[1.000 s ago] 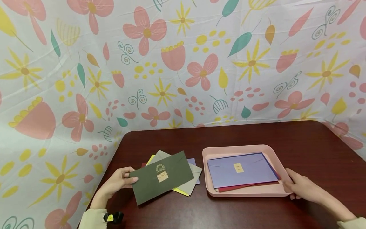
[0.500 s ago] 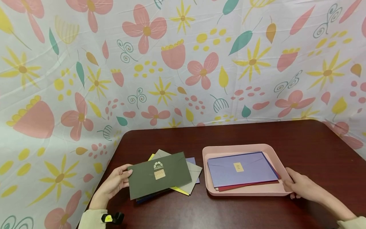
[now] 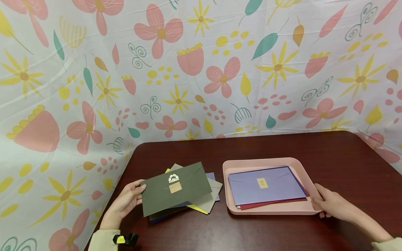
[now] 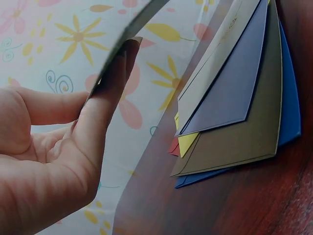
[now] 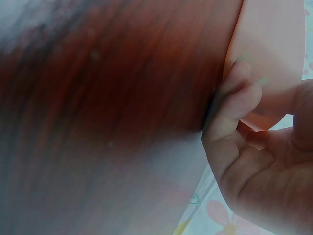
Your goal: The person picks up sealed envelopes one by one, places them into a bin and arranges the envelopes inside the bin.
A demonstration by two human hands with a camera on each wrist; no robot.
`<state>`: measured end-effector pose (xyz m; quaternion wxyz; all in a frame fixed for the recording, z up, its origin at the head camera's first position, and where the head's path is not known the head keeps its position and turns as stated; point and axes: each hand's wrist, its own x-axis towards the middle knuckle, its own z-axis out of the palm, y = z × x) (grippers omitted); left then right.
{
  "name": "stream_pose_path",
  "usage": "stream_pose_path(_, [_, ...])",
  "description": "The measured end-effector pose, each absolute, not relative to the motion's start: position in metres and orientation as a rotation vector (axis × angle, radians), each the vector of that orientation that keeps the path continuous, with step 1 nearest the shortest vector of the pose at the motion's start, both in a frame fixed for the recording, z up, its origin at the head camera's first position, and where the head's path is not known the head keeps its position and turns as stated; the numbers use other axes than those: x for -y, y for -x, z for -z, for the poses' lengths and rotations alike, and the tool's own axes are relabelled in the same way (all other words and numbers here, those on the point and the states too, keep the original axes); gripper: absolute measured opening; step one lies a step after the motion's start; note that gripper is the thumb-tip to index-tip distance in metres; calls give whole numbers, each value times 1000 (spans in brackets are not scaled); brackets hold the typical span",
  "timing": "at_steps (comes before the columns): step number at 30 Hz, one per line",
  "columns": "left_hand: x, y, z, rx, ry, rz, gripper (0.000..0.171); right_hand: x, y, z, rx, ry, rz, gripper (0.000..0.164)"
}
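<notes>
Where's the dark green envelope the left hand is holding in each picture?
Head: the dark green envelope is left of the middle, in the left hand.
Left wrist: the dark green envelope is up top, left of the middle, nearly edge-on.
Right wrist: not in it.
Shared landmark: the red-brown table.

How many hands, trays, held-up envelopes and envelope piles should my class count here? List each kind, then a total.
Hands: 2 (left hand, right hand)
Trays: 1 (pink tray)
Held-up envelopes: 1 (green envelope)
Envelope piles: 2 (table pile, tray pile)
Total: 6
</notes>
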<state>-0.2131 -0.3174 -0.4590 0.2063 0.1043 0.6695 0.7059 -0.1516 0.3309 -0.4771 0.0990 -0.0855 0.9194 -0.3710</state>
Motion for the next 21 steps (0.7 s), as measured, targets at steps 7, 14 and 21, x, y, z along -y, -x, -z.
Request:
stream_pose_path(7, [317,214,461,-1862,-261,-2002,15,-331,153,477,-2717,242,1105,20])
stream_pose_path(14, [311,215,459,-1939,-127,-1990,11,-331,153,478,-2719,244,1107,18])
stream_pose_path(21, [306,215,459,-1893,-142,-2025,8,-332,153,479,-2718,242,1101,21])
